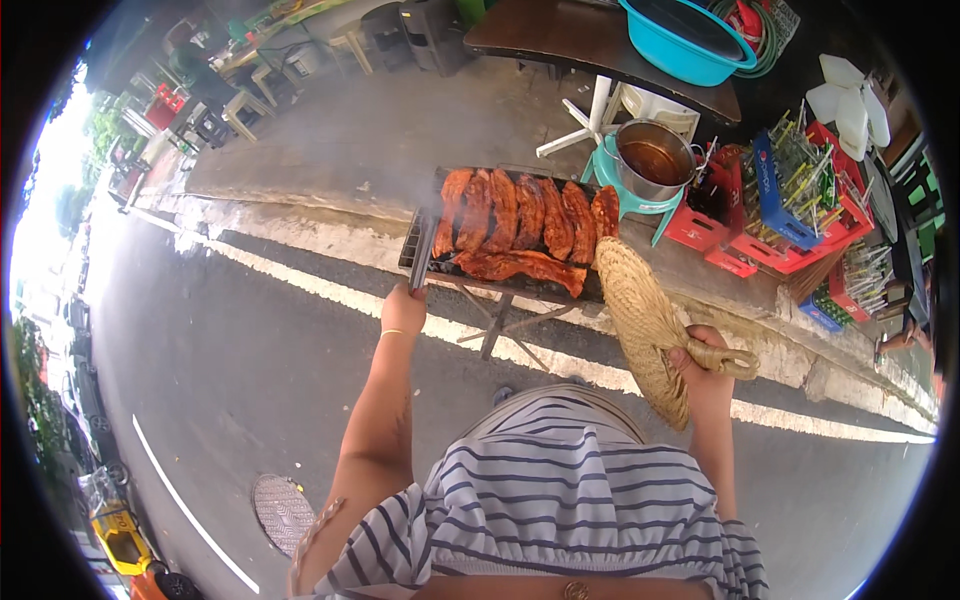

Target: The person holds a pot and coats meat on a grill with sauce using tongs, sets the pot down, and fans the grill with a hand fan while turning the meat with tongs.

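Note:
Several reddish-brown slabs of meat [529, 212] lie side by side on a charcoal grill [409, 246], with one more slab [525, 266] laid crosswise along the near edge. My left hand [404, 309] is closed around metal tongs [424, 245], which point up along the grill's left side, next to the leftmost slab. In my right hand [704, 375] is a woven straw fan [643, 320] with a looped handle. The fan is tilted, and its upper end comes close to the grill's right corner. Thin smoke drifts over the left of the grill.
Beyond the grill's right end, a pot of brown sauce [654, 160] rests on a teal stool [606, 170]. Red bottle crates [703, 222] and a blue crate [778, 190] stand farther right. A dark table [560, 35] carries a turquoise basin [685, 45]. A curb [310, 225] runs behind the grill.

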The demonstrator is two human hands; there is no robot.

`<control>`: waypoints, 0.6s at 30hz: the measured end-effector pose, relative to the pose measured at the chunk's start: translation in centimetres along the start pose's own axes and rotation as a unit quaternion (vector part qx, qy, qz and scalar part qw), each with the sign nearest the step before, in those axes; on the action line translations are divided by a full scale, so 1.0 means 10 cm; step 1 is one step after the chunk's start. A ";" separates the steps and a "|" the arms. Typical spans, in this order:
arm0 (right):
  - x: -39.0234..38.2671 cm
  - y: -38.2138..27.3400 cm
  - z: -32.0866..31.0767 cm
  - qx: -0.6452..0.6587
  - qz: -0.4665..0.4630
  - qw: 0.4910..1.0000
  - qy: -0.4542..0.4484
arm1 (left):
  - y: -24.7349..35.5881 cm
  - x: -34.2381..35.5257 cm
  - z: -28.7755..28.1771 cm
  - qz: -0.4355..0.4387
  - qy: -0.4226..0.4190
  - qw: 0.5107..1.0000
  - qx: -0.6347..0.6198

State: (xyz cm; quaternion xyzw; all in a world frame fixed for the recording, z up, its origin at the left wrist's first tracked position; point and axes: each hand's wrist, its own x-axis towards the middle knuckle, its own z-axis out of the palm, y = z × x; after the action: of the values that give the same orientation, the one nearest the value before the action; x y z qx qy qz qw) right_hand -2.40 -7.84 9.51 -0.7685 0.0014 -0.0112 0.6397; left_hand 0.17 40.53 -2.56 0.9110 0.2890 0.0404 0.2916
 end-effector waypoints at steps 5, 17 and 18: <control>0.03 -0.03 0.09 -0.071 -0.051 0.994 0.067 | 0.11 -0.43 -0.03 0.009 0.000 0.999 0.032; 0.26 -0.03 0.14 -0.028 -0.058 0.995 -0.075 | 0.02 -1.08 -0.16 0.056 0.010 0.998 0.018; 0.24 -0.03 0.13 0.091 -0.086 0.983 -0.137 | -0.07 -1.10 -0.08 0.064 0.019 0.998 -0.001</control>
State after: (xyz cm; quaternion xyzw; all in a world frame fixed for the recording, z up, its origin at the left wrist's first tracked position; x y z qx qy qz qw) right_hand 0.05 -6.54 9.63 -0.6984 -0.1533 0.0386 0.6981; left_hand -9.52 35.34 -1.26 0.9263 0.2358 0.0769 0.2837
